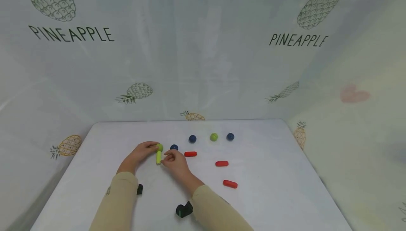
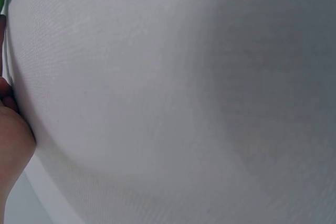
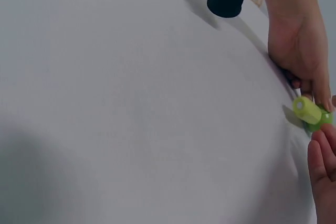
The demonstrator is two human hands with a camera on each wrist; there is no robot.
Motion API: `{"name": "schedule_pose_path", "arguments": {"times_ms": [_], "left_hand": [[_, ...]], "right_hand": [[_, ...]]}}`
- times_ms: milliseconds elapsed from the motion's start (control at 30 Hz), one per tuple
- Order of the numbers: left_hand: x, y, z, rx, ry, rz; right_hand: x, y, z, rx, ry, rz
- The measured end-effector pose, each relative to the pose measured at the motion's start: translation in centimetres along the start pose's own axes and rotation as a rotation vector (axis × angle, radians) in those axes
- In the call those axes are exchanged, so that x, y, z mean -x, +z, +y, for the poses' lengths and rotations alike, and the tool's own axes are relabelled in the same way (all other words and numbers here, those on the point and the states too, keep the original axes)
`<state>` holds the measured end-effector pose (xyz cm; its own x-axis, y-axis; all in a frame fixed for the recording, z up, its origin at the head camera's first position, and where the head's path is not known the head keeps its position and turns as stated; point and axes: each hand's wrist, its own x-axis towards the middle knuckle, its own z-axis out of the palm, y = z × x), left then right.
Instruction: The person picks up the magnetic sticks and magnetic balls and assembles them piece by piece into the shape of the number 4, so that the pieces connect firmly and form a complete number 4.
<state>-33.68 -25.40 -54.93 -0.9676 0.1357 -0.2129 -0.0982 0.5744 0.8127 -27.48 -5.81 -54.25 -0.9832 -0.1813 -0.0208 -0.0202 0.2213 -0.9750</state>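
Note:
A green ball point(image 1: 160, 147) sits at the far end of a yellow-green stick point(image 1: 158, 157) on the white table. My left hand point(image 1: 145, 151) holds the ball from the left between thumb and finger. In the right wrist view, the stick point(image 3: 306, 109) points toward the camera, with the left fingertips behind it at the ball point(image 3: 326, 116). Just right of the stick is my right hand point(image 1: 176, 163), thumb tip close beside its near end and fingers loosely bent around nothing. The left wrist view catches only the left hand point(image 2: 13, 142) at its edge.
A dark blue ball point(image 1: 174, 147) lies just beyond the right hand. Farther back are another blue ball point(image 1: 192, 139), a green ball point(image 1: 214, 137) and a blue ball point(image 1: 230, 137). Red sticks point(image 1: 222, 163) lie to the right. The white table point(image 1: 269, 188) meets a patterned curtain behind.

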Motion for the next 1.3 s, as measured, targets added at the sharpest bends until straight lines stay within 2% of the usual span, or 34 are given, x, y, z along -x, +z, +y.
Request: {"name": "schedule_pose_path", "arguments": {"times_ms": [167, 367, 633, 933, 1133, 1300], "left_hand": [[0.2, -0.2, -0.1, -0.006, 0.002, -0.005], [0.4, 0.0, -1.0, -0.007, -0.026, -0.006], [0.6, 0.1, -1.2, 0.011, -0.037, -0.013], [0.7, 0.2, -0.6, 0.050, -0.063, -0.008], [0.6, 0.2, -0.1, 0.060, -0.066, 0.001], [0.5, 0.1, 0.4, 0.034, -0.063, -0.005]], "right_hand": [[-0.1, -1.1, 0.0, 0.007, -0.049, 0.051], [-0.1, -2.4, 0.1, -0.021, -0.037, 0.104], [-0.3, -4.4, 0.7, 0.013, -0.065, 0.137], [-0.6, -6.9, 0.2, 0.057, -0.006, 0.142], [-1.2, -8.8, -0.1, 0.108, -0.029, 0.156], [-1.8, -10.2, -0.1, 0.145, -0.023, 0.189]]}}
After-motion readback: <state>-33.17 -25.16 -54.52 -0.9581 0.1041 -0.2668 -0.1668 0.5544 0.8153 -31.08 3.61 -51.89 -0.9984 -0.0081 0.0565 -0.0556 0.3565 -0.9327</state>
